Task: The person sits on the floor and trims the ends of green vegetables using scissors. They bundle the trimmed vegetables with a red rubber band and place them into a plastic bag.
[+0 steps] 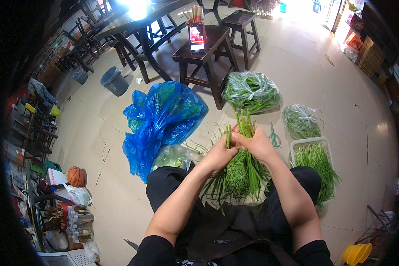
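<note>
In front of me, my left hand (218, 153) pinches a few green stalks, probably chives (228, 134). A thicker bunch of the same long greens (253, 173) is in my right hand (260, 145), cut ends up and leaves hanging down. My fingertips meet between the two bunches, where a small red item behind them is partly hidden. Below lies a heap of loose, thin green trimmings (236, 179) on the floor between my legs. Scissors with green handles (274, 137) rest on the tiles just beyond my right hand.
At right stands a white plastic basket (326, 142) of chives, behind it a tied bag of greens (301, 121). Another clear bag of green vegetables (251, 93) sits ahead. A blue plastic bag (166, 109) lies left. A phone (197, 38) stands on a wooden stool (212, 36).
</note>
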A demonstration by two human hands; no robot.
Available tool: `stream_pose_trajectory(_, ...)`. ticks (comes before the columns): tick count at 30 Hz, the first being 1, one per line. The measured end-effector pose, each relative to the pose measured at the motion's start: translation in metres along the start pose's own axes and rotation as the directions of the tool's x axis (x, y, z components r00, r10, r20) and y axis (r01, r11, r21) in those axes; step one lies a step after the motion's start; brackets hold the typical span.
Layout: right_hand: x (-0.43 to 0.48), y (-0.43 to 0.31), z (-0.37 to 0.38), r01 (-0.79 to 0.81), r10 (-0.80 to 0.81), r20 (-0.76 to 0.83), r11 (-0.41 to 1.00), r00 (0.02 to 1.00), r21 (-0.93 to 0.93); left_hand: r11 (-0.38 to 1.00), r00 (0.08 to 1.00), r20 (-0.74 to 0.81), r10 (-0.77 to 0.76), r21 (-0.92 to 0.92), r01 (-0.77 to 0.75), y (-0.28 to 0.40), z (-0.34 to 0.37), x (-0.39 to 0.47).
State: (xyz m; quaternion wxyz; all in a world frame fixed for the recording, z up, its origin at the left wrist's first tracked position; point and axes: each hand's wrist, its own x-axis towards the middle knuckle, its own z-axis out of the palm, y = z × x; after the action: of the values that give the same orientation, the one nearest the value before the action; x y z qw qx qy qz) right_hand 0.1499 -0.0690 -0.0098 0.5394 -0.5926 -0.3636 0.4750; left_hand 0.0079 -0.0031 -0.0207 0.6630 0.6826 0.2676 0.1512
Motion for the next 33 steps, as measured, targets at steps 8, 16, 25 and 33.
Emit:
stream_pose_trajectory(8, -0.002, -0.003, 0.001, -0.013, 0.011, -0.076, 1.000, 0.997, -0.021, 0.993, 0.996, -0.022, -0.090, 0.070, 0.091, 0.005, 0.007, -0.002)
stream_pose_trajectory(16, -0.002, -0.014, -0.022, 0.032, -0.028, -0.049, 0.996, 0.998, 0.084, 0.896, 0.977, -0.063, -0.203, -0.414, 0.159, -0.001, -0.017, -0.002)
stream_pose_trajectory(25, -0.005, -0.024, -0.024, -0.063, 0.064, 0.044, 0.998, 0.997, -0.027, 0.970, 0.991, -0.061, -0.121, -0.217, 0.105, 0.026, -0.022, -0.004)
stream_pose_trajectory(33, -0.004, -0.022, -0.011, -0.031, 0.027, 0.061, 0.997, 0.998, 0.064, 0.986, 0.992, 0.043, -0.122, -0.109, 0.126, 0.026, -0.027, 0.002)
